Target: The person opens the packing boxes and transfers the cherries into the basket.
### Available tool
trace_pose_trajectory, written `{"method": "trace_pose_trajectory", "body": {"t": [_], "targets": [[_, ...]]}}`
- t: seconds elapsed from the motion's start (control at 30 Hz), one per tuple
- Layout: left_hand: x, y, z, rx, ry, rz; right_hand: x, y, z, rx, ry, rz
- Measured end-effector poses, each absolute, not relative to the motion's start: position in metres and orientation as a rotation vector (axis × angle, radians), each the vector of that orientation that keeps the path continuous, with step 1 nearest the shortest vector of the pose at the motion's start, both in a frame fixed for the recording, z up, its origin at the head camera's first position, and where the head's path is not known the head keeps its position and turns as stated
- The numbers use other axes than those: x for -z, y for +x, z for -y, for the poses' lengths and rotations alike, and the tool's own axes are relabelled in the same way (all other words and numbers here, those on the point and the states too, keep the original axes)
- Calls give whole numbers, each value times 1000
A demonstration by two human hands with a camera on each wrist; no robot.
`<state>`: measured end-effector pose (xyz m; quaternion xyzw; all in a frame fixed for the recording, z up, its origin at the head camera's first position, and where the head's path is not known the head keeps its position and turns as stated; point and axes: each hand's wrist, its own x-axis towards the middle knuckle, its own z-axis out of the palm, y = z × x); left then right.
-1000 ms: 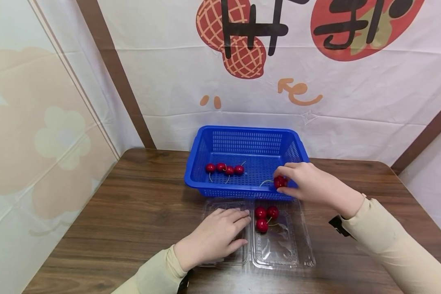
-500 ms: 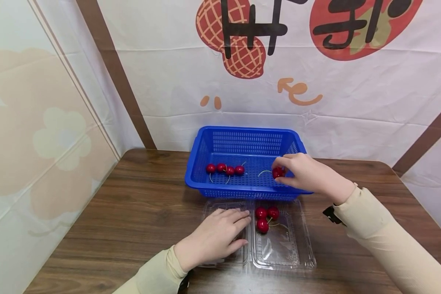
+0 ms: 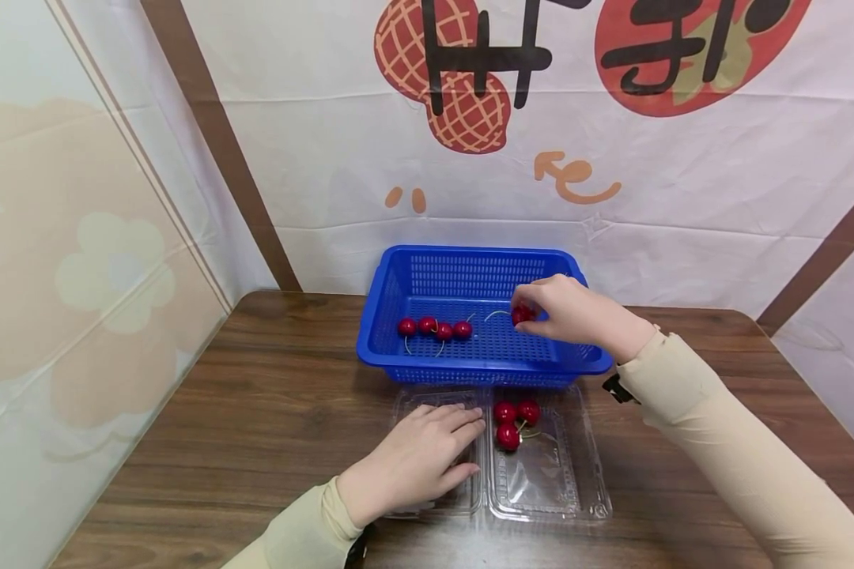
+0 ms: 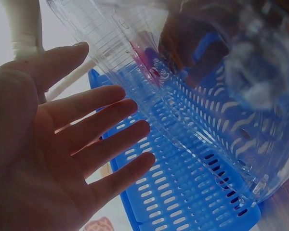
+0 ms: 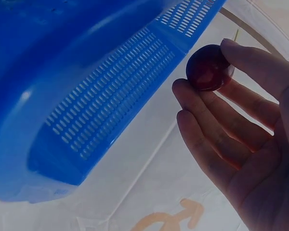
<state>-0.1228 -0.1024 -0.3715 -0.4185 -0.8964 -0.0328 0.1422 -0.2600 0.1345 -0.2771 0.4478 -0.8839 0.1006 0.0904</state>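
Note:
My right hand [image 3: 568,310] pinches a dark red cherry [image 5: 210,68] between thumb and fingers, over the right part of a blue plastic basket [image 3: 484,370]. The held cherry's thin green stem points left in the head view. Several more cherries [image 3: 444,331] with stems lie in a row on the basket floor, left of that hand. My left hand [image 3: 420,454] rests with its fingers extended on the left half of a clear plastic clamshell box [image 3: 534,494], which lies unfolded in front of the basket. Three cherries [image 3: 508,436] sit together in the box's right half.
Both containers stand on a dark wooden table [image 3: 285,427]. Behind the basket hangs a white printed cloth [image 3: 327,174], close to its back wall. The basket's front rim stands higher than the flat box before it.
Still pinching the cherry, my right hand has moved left and farther back, from the basket's front right rim to over its inside. My left hand stays in place on the box.

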Motion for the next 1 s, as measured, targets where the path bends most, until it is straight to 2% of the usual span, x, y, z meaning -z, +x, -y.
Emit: {"method": "trace_pose_trajectory", "body": {"t": [1.0], "targets": [[373,-123,102,97,-1205,2579,277,-298,-98,-233,1246,2858]]}}
